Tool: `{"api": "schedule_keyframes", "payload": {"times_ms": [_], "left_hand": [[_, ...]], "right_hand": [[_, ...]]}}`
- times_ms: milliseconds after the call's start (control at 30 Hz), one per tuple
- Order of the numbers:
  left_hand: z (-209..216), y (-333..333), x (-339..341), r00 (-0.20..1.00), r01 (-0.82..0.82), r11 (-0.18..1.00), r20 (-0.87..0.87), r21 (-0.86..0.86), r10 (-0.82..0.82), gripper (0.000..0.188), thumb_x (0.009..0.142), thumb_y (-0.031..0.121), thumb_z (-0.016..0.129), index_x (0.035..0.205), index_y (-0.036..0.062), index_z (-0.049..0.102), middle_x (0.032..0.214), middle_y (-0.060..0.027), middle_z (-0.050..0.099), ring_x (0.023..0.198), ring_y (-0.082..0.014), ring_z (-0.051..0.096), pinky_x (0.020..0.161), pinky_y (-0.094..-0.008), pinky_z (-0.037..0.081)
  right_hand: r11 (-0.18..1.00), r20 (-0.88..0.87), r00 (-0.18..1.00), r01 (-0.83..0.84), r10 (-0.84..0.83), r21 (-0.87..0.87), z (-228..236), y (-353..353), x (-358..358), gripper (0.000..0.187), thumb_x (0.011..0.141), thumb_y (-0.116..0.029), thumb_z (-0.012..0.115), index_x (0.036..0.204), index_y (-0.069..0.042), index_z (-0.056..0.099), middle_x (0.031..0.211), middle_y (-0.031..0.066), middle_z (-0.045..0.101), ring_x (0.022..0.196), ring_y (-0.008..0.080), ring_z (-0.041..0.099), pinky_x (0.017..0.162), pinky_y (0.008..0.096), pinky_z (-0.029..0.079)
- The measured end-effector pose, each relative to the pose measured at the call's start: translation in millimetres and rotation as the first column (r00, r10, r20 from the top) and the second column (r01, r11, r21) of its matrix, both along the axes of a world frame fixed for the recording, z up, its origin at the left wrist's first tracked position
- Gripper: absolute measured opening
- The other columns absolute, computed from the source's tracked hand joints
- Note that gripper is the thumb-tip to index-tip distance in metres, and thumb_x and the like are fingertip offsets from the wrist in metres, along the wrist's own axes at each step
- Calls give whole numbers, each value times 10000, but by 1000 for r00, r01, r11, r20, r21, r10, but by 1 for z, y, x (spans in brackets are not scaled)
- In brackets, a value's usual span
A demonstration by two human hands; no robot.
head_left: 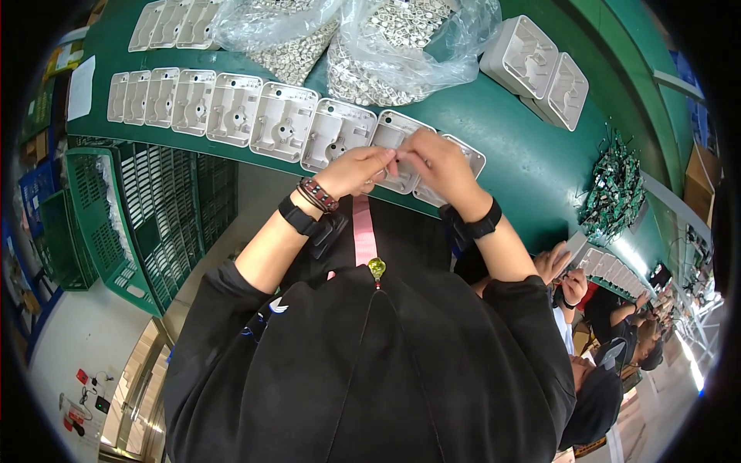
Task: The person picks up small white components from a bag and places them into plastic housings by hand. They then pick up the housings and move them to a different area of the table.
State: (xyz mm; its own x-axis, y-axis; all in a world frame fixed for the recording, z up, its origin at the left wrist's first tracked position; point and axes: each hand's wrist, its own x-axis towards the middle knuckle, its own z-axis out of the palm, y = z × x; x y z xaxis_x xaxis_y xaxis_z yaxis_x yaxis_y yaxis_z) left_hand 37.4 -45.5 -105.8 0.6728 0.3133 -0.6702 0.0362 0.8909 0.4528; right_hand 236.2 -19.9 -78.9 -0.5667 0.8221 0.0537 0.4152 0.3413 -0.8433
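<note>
In the head view, the left hand (356, 171) and the right hand (446, 168) meet at the centre, their fingertips brought close together; I cannot tell whether they pinch some small part. Under them is a white plastic housing (392, 133), near the right end of a curved row of similar housings (282, 127) on the green workbench (513, 154). At upper centre, a transparent plastic bag (461, 63) contains many small white pieces (401, 27).
</note>
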Motion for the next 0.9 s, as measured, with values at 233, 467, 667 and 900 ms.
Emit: {"api": "schedule_keyframes", "payload": {"times_ms": [233,467,667,900], "left_hand": [[7,-4,8,565,683,388,-784,619,256,227,851,338,480,967,179,591,687,-113,608,664,-306,586,552,-407,455],[4,-5,6,586,648,418,-767,637,261,237,844,341,488,982,177,589,682,-101,610,666,-304,589,562,-409,460],[-1,-3,-1,644,608,411,-725,679,246,237,826,338,506,960,163,593,684,-109,618,645,-307,598,575,-413,470],[-11,-1,-17,871,111,543,-344,833,350,297,914,327,401,1067,112,539,707,-46,582,522,-149,520,477,-292,418]], "right_hand": [[834,357,915,-340,188,434,-38,58,-4,60,656,-121,597,690,-100,552,799,18,490,809,182,503,676,307,389],[809,472,852,-435,228,396,-49,59,-13,85,662,-144,559,729,-118,605,939,3,513,930,175,482,761,298,381],[812,465,860,-417,208,408,-39,53,5,199,660,-97,564,837,-133,647,1078,42,517,1011,229,464,854,318,373],[982,253,967,-16,-32,189,-22,44,-7,171,661,-43,587,823,-80,626,997,69,513,953,270,476,822,352,388]]}}
